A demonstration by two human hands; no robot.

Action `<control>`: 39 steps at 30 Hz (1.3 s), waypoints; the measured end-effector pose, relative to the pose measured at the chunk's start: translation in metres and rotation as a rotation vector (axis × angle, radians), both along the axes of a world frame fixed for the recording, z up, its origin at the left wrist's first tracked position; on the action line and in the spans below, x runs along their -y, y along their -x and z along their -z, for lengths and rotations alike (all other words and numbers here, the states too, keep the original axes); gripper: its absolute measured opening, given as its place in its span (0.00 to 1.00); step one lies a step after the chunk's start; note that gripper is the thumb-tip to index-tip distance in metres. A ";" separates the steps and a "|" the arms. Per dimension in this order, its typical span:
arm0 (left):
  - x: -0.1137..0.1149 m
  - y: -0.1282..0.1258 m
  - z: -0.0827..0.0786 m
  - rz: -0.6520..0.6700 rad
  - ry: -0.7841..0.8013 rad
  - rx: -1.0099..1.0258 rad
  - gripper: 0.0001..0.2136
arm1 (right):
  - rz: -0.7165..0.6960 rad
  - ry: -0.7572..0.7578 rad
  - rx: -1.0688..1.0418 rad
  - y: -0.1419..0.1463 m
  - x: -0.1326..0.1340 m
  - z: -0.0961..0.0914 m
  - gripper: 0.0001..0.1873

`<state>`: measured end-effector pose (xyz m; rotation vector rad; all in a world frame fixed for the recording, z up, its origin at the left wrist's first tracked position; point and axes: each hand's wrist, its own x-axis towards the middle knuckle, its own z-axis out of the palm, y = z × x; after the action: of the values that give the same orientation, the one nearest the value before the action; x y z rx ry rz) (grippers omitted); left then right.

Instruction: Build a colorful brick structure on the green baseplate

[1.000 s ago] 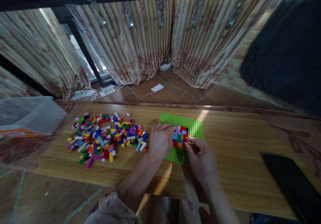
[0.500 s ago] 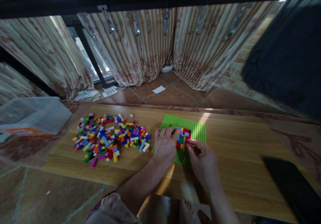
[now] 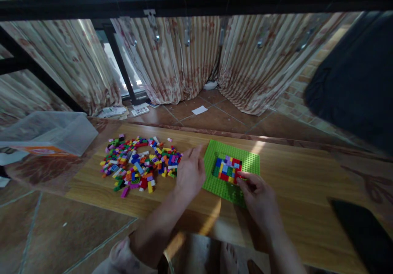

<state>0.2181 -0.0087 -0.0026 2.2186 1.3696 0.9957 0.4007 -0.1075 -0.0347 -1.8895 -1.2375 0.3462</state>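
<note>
My left hand (image 3: 190,172) is over the wood between the heap of toy bricks (image 3: 138,165) and the green baseplate (image 3: 211,180). Its fingers are loosely stretched, and I see nothing held in them. A flat patch of red, blue, yellow, green, white and lilac building bricks (image 3: 226,170) is fixed near the middle of the baseplate. At the patch's right edge, my right hand (image 3: 259,194) pinches a red brick (image 3: 238,175) between thumb and forefinger; fingers partly cover it. Whether that brick is pressed fully down I cannot tell.
A wooden tabletop (image 3: 294,175) carries the bricks and baseplate. To the left stands a clear plastic bin (image 3: 70,132) with an orange label. A black flat object (image 3: 362,229) lies at the right. Striped curtains (image 3: 196,69) hang behind, and a white paper (image 3: 199,110) is on the tiled floor.
My left hand has lifted off the baseplate and moved left towards the heap, uncovering the patch's left side. My right hand stays at the patch's right edge. The view has shifted slightly.
</note>
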 end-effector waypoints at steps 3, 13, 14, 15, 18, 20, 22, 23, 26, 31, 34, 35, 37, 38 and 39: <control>-0.018 0.021 -0.004 -0.091 0.060 0.139 0.18 | -0.025 0.036 -0.016 -0.005 0.002 -0.002 0.18; -0.048 0.063 -0.007 -0.174 0.213 0.468 0.14 | -0.080 0.169 0.039 -0.018 0.014 -0.004 0.18; -0.047 0.065 -0.009 -0.169 0.219 0.469 0.14 | -0.072 0.157 0.089 -0.016 0.013 -0.007 0.18; -0.047 0.066 -0.010 -0.161 0.223 0.467 0.14 | -0.053 0.131 0.150 -0.011 0.012 -0.009 0.18; -0.045 0.068 -0.014 -0.152 0.224 0.455 0.13 | 0.031 -0.035 0.323 0.014 0.004 -0.018 0.18; -0.045 0.069 -0.015 -0.159 0.227 0.454 0.13 | -0.024 -0.171 0.343 0.040 -0.002 -0.021 0.15; -0.045 0.069 -0.014 -0.157 0.223 0.457 0.12 | -0.174 -0.226 0.290 0.069 -0.009 -0.022 0.12; -0.045 0.069 -0.013 -0.149 0.220 0.457 0.12 | -0.235 -0.198 0.285 0.083 -0.012 -0.021 0.11; -0.043 0.069 -0.012 -0.120 0.223 0.443 0.12 | -0.334 -0.088 0.257 0.115 -0.020 -0.017 0.13; -0.042 0.066 -0.011 -0.096 0.249 0.398 0.12 | -0.308 0.004 0.284 0.133 -0.031 -0.011 0.19; -0.043 0.065 -0.010 -0.065 0.272 0.387 0.13 | -0.312 0.013 0.274 0.134 -0.035 -0.009 0.16; -0.043 0.065 -0.010 -0.056 0.279 0.383 0.13 | -0.307 -0.002 0.261 0.134 -0.036 -0.009 0.15; -0.042 0.063 -0.012 -0.041 0.287 0.378 0.13 | -0.292 -0.047 0.208 0.133 -0.037 -0.012 0.15; -0.040 0.062 -0.013 -0.035 0.291 0.376 0.13 | -0.280 -0.076 0.172 0.132 -0.037 -0.014 0.16; -0.038 0.061 -0.015 -0.024 0.300 0.374 0.13 | -0.265 -0.107 0.133 0.130 -0.036 -0.016 0.17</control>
<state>0.1576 0.0295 0.0125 1.7021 1.2791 1.0681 0.2708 -0.0713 -0.0188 -1.6830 -1.5704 0.2903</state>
